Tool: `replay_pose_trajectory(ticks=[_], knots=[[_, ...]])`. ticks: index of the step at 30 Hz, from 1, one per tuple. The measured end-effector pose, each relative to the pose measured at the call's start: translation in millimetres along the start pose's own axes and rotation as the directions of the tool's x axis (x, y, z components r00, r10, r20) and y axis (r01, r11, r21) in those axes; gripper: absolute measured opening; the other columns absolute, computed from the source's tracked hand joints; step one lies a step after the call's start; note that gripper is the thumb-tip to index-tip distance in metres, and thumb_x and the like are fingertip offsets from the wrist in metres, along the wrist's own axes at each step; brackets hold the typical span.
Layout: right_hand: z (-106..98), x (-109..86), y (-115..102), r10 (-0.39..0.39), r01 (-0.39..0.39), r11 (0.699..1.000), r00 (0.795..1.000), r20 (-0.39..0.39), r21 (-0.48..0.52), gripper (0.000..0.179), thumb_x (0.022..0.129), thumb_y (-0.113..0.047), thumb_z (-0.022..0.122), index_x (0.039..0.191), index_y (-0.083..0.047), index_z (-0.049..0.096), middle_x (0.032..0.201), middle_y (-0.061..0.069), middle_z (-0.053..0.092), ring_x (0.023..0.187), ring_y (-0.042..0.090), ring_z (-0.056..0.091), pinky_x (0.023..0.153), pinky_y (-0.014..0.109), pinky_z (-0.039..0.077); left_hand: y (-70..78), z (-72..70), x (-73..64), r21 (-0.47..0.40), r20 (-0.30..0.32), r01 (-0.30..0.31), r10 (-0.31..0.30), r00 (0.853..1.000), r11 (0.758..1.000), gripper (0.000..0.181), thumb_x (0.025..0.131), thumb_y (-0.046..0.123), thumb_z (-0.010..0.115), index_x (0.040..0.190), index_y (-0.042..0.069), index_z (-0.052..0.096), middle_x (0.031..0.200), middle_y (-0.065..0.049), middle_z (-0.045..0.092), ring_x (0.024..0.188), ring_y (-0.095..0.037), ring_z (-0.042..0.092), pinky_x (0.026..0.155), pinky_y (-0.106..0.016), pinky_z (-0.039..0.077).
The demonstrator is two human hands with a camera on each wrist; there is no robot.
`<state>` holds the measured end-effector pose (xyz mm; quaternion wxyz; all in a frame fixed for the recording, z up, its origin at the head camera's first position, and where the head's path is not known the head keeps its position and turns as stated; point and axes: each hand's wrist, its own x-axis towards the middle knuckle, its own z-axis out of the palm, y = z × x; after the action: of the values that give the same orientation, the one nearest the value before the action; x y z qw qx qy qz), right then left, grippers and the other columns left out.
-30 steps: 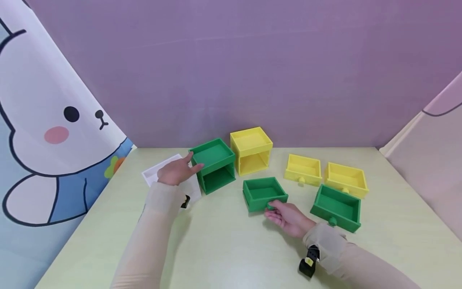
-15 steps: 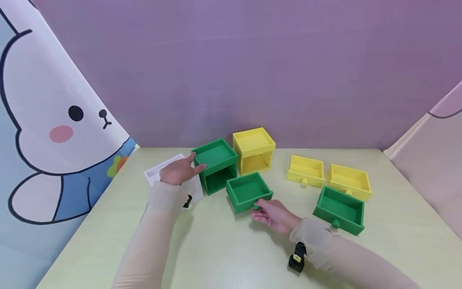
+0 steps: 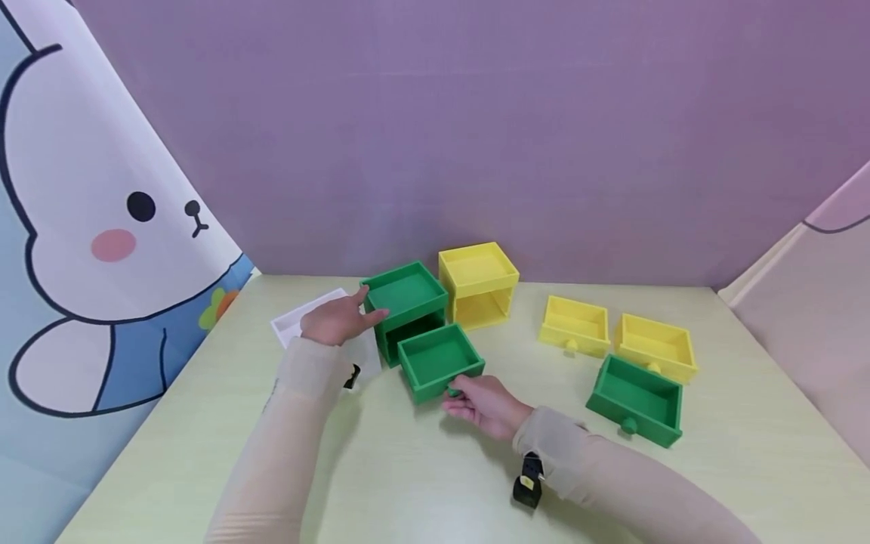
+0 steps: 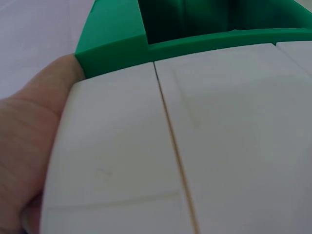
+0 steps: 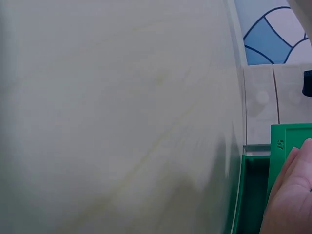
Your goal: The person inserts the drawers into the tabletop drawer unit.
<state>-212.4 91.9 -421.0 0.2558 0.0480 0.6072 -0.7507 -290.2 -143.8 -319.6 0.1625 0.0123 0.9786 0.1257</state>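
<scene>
A green drawer cabinet stands at the middle left of the table. My left hand reaches over a white box-like unit and touches the cabinet's left side, index finger and thumb spread apart. With my right hand I pinch the round knob of a green drawer. That drawer is in front of the cabinet, its rear overlapping the opening; whether its back edge is inside, I cannot tell. In the right wrist view, part of the hand covers the drawer's green panel.
A yellow cabinet stands just right of the green one. To the right lie one yellow drawer, another yellow drawer and a second green drawer. A purple cloth backdrop rises behind the table.
My right hand has moved the green drawer leftward, from right of the green cabinet to in front of it. The left hand has stayed against the cabinet.
</scene>
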Motion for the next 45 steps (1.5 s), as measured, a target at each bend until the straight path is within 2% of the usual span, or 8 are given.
replay_pose_trajectory(ticks=[13,21,26,30,33,38,42,45], knots=[[15,10.4,7,0.006,-0.006,1.000,1.000,0.000,0.016,0.018,0.092,-0.001,0.044,0.101,0.013,0.051,0.074,0.005,0.057,0.063,0.005,0.062,0.065,0.015,0.052,-0.8,1.3,0.2,-0.007,0.005,0.002,-0.002,1.000,1.000,0.078,0.094,0.062,0.039,0.156,0.024,0.009,0.081,-0.008,0.056,0.067,-0.021,0.047,0.064,-0.037,0.035],[14,15.2,6,-0.008,0.008,1.000,1.000,-0.019,0.026,0.012,0.090,0.001,0.042,0.097,0.007,0.051,0.077,0.006,0.058,0.065,0.005,0.061,0.065,0.014,0.051,2.3,0.9,2.1,0.006,-0.003,-0.015,0.015,1.000,1.000,0.079,0.094,0.063,0.038,0.156,0.024,0.009,0.082,-0.008,0.057,0.066,-0.021,0.049,0.065,-0.038,0.037],[15,17.8,3,-0.006,0.007,0.999,1.000,-0.022,0.040,0.011,0.091,0.001,0.042,0.095,0.007,0.051,0.077,0.007,0.057,0.064,0.006,0.061,0.065,0.015,0.052,3.3,0.2,1.6,0.003,-0.010,-0.007,0.007,1.000,1.000,0.078,0.094,0.063,0.039,0.156,0.025,0.010,0.092,-0.008,0.061,0.076,-0.024,0.055,0.067,-0.040,0.039],[16,18.0,2,-0.001,0.002,0.999,1.000,-0.019,0.046,0.010,0.092,0.000,0.043,0.095,0.006,0.050,0.077,0.007,0.056,0.064,0.006,0.062,0.066,0.015,0.052,1.8,1.1,2.2,-0.008,-0.007,0.002,-0.002,1.000,1.000,0.079,0.094,0.064,0.039,0.156,0.025,0.010,0.097,-0.009,0.062,0.075,-0.024,0.054,0.066,-0.038,0.038],[17,18.0,3,0.003,-0.003,0.999,1.000,-0.015,0.049,0.010,0.092,0.000,0.044,0.095,0.006,0.050,0.077,0.007,0.057,0.064,0.006,0.062,0.066,0.015,0.052,0.6,1.6,2.3,-0.015,-0.005,0.006,-0.007,1.000,1.000,0.079,0.094,0.064,0.039,0.156,0.026,0.009,0.113,-0.013,0.062,0.082,-0.025,0.055,0.069,-0.040,0.039],[16,19.3,5,0.012,-0.011,0.999,1.000,-0.023,0.050,0.010,0.092,0.000,0.044,0.095,0.006,0.051,0.076,0.007,0.057,0.064,0.006,0.062,0.066,0.015,0.052,-0.7,1.7,2.2,-0.023,-0.002,0.006,-0.006,1.000,1.000,0.078,0.094,0.063,0.038,0.156,0.024,0.009,0.135,-0.017,0.052,0.094,-0.028,0.055,0.073,-0.044,0.041],[15,21.1,6,0.015,-0.013,0.999,0.999,-0.037,0.050,0.009,0.092,-0.001,0.044,0.093,0.005,0.051,0.077,0.007,0.056,0.064,0.007,0.062,0.067,0.016,0.052,-1.4,2.5,0.9,-0.023,-0.007,0.006,-0.006,1.000,1.000,0.077,0.095,0.063,0.038,0.156,0.025,0.009,0.134,-0.016,0.053,0.088,-0.027,0.055,0.068,-0.040,0.039],[14,21.9,8,0.016,-0.014,0.999,0.999,-0.040,0.046,0.009,0.092,-0.001,0.044,0.093,0.005,0.051,0.077,0.007,0.057,0.065,0.007,0.062,0.068,0.016,0.052,-1.2,4.1,-0.3,-0.029,-0.002,0.010,-0.010,1.000,1.000,0.077,0.095,0.062,0.039,0.156,0.026,0.009,0.126,-0.015,0.057,0.079,-0.025,0.054,0.064,-0.037,0.036]])
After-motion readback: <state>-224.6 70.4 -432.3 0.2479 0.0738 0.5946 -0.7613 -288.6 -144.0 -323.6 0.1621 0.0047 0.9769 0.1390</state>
